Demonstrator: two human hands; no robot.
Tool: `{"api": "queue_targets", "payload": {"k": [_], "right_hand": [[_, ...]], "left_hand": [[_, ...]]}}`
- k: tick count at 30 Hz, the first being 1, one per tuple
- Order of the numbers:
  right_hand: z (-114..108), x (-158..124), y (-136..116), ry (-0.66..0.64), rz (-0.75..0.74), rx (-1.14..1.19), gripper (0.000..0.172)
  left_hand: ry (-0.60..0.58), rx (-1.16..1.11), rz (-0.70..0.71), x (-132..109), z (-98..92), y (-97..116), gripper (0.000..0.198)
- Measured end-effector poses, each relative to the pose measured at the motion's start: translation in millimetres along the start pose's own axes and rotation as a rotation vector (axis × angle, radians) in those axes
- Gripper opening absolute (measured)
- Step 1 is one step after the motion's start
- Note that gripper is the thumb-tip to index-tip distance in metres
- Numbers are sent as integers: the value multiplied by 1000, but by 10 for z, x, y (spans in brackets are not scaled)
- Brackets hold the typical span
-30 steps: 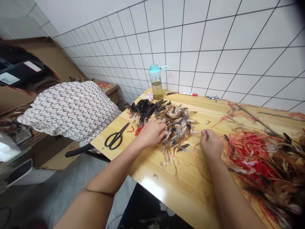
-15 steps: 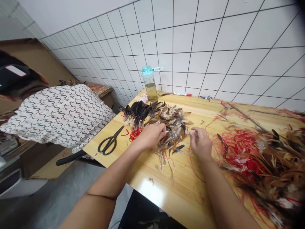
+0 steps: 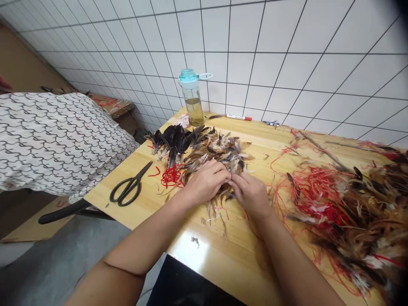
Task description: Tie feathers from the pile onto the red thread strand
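Fingertips meet as a person's left hand (image 3: pixel 208 178) and right hand (image 3: pixel 251 194) close in over a wooden counter (image 3: pixel 236 259). Fingers on both are curled inward, but whether either grip pinches anything cannot be told; the fingers hide it. A heap of brown and pale feathers (image 3: pixel 225 146) lies directly behind and partly beneath the hands. Such light plumes could scatter if a wrist brushes the heap, and a fine piece could slip from between fingertips this crowded.

Just left of the heap sit black feathers (image 3: pixel 177 138) and a small bundle of red string (image 3: pixel 172 175); the left forearm could drag the bundle if it swings outward. Farther left, scissors (image 3: pixel 129 187) rest near the counter's edge, where a stray elbow might knock them off. To the right, a red tangle (image 3: pixel 318 191) spreads loose strands close to the right forearm, a likely snag, beside a larger pile of brown feathers (image 3: pixel 382 204). A bottle (image 3: pixel 193 100) stands upright toward the tiled wall, near a red-capped marker (image 3: pixel 238 117).
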State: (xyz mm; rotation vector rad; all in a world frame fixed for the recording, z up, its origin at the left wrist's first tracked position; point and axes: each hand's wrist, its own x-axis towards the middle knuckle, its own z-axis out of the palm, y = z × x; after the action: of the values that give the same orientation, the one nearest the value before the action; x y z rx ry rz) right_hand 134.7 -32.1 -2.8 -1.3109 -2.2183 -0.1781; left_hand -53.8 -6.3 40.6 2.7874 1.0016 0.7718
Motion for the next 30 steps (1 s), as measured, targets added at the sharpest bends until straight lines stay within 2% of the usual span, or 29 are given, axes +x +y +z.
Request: {"api": "queue_targets", "payload": {"k": [3,5,9,11,13,17,19,22,26,30], "right_hand": [[62,1,-8,-19,51,123,30],[106,11,-19,15,115,289,28],[132,48,-37,158,386,631,20],[114,65,-35,208,527,736,20],[97,74,-21,250,614,809,21],[117,65,51,300,690,861,25],[141,48,110,278,696,786,25],[152,19,204,178,714,541,27],[118,-3,275,108,712,355,28],[97,2,258,158,673,403,28]], "left_hand": [[32,-29,24,-12,28,-3,25],[101,-51,16,-22,22,0,21],[313,-40,-95,-38,-74,3,21],[341,-43,-136,-41,-122,0,17],[286,-77,-120,-44,-130,1,16],[58,-151,18,-59,9,35,16],[-52,-161,59,-69,122,63,14],[-171,-134,65,-79,272,98,13],[-211,-119,41,-70,367,101,12],[-120,-141,2,-51,329,51,16]]}}
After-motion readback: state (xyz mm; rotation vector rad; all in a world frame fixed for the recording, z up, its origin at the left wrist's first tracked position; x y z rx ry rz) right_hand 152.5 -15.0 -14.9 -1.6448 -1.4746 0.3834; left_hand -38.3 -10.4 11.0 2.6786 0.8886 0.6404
